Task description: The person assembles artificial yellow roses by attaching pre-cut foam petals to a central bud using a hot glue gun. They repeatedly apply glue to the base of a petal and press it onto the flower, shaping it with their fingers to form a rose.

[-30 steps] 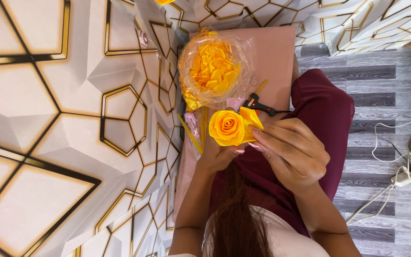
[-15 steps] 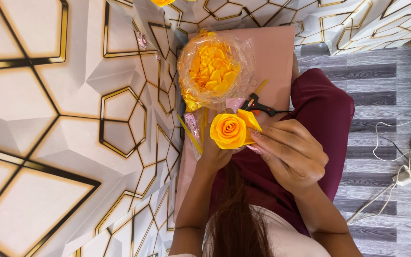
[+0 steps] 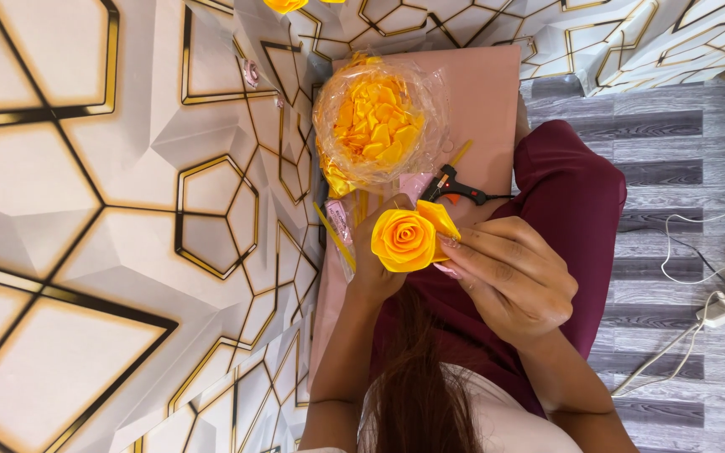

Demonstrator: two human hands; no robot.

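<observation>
Holding item: yellow ribbon rose (image 3: 407,240), nearly full, gripped from below by my left hand (image 3: 372,273); right hand (image 3: 509,273) pinches its outer petal at 3 o'clock. Bag of petals (image 3: 377,122) at 12; glue gun (image 3: 455,186) idle. I judge few petals remain.

Ribbon rose (image 3: 407,239): smooth, satin-glossy fabric. Beside it, bag (image 3: 379,122): clear, crinkled, shiny plastic. Glue gun (image 3: 455,186): matt black plastic.

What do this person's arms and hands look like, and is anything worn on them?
Both forearms are bare, with no sleeves reaching them, and no gloves, watch or bracelets show. The left hand and the right hand are bare, with slim fingers. One right fingernail looks long and glossy; I can't tell about rings.
</observation>
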